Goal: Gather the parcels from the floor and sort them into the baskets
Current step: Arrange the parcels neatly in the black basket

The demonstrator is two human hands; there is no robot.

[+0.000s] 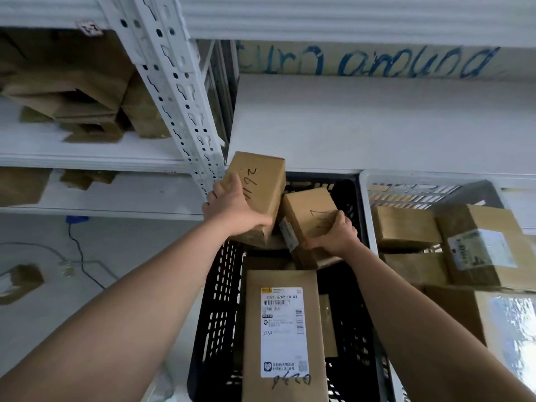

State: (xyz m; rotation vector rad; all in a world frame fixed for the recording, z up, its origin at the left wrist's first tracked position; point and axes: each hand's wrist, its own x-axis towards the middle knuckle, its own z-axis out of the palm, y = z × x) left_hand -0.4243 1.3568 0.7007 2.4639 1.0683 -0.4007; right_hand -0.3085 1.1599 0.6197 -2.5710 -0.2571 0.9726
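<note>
My left hand (235, 207) grips a brown cardboard parcel (262, 184) with a handwritten number, held above the far left corner of the black basket (216, 309). My right hand (336, 233) grips a smaller brown parcel (307, 210) with scribbled writing, tilted over the basket's far end. A long parcel with a white shipping label (282, 332) lies inside the black basket, near me. To the right stands a white basket (367, 204) holding several brown parcels (406, 227).
White metal shelving with a perforated upright (174, 91) rises at the left, carrying cardboard boxes (75, 91). A small parcel (20, 282) and a dark cable (81, 256) lie on the floor at the left. A white shelf board (377, 123) spans behind the baskets.
</note>
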